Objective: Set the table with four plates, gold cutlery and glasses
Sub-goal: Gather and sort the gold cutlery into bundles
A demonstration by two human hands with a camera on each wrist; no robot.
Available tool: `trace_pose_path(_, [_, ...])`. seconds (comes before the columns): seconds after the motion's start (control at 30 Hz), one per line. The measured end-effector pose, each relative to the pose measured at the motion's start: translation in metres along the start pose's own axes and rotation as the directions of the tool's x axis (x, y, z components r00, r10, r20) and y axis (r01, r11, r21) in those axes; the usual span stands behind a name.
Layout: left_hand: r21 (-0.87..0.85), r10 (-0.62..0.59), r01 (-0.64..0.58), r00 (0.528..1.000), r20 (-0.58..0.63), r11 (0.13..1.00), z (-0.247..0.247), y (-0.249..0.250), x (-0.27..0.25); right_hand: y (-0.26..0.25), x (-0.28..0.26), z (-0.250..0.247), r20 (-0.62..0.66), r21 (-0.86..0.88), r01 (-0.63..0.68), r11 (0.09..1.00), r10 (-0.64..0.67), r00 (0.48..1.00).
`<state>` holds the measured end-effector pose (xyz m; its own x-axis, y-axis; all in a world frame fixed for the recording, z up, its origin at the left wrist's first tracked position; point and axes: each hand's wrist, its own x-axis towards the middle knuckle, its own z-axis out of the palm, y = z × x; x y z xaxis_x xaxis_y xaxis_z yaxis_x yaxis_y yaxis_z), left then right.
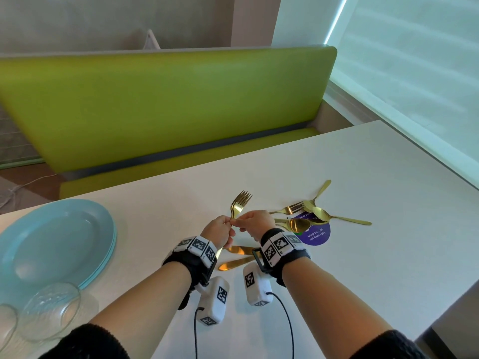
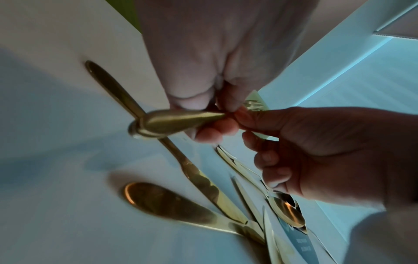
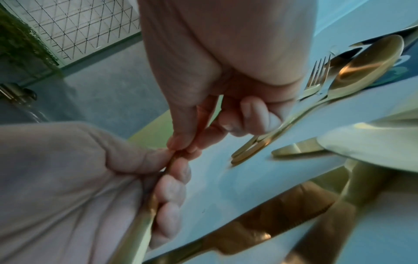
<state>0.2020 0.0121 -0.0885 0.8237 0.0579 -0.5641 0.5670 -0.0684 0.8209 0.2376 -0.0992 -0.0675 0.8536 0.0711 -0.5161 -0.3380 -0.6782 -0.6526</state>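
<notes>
With both hands, left hand (image 1: pixel 219 230) and right hand (image 1: pixel 255 224), pinching the gold forks (image 1: pixel 239 203), I'd keep the handles aligned before laying them on the desk (image 1: pixel 363 177).

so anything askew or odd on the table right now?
Yes. One glass lies on its side near the stacked plates. Loose spoons and a fork sprawl crisscross over a purple sticker. No place is laid.

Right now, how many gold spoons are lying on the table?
3, clustered just right of the right hand: far spoon, middle spoon, near spoon. Others may be hidden under them.
</notes>
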Motion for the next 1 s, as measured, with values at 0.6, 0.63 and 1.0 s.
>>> trace_pose_path(0.6, [-0.001,0.002,-0.002,0.984,-0.179,1.000,-0.032,-0.018,0.022,0.012,0.051,-0.052,-0.283,-0.451,-0.348,0.822,0.238,0.929])
trace_pose_path(0.63, [-0.004,0.001,-0.002,0.984,-0.176,1.000,-0.032,-0.019,0.022,0.013,0.054,-0.052,-0.277,-0.467,-0.352,0.811,0.244,0.930])
trace_pose_path(1.0, [-0.062,-0.017,0.007,0.987,-0.162,0.998,-0.035,-0.024,0.022,0.003,0.054,-0.035,-0.173,-0.285,-0.317,0.904,0.277,0.945])
